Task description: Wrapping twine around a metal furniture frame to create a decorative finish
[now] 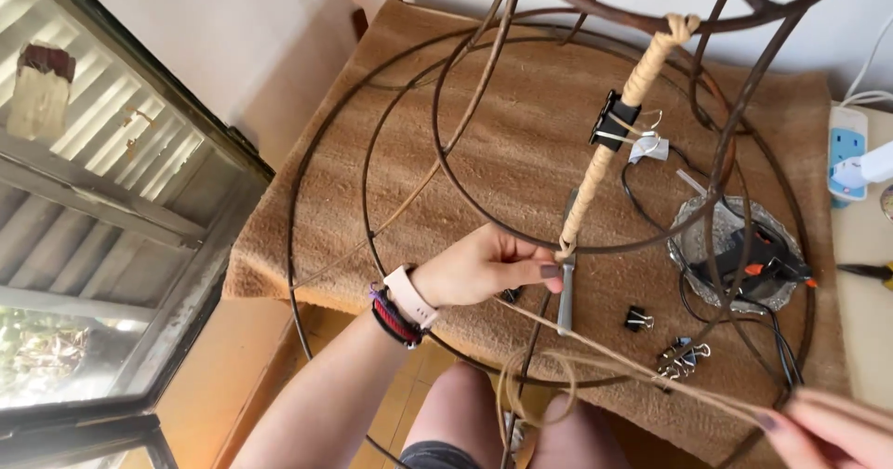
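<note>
Pinching: left hand (479,269) presses thumb and fingertips shut on the cord (633,368) where it meets a wire ring.
Right hand (828,427): low at the right corner, fingers closed on the cord, drawn taut.
Cord: runs from the left-hand pinch down to the right hand; a slack loop hangs over the knees.
Wire frame (391,125): dark rings and ribs standing on a burlap-covered table (521,143).
Wrapped rib (609,153): bound in cord, a black binder clip (614,120) clamped on it.
Nearby: a glue gun (753,255) on a foil tray.
</note>
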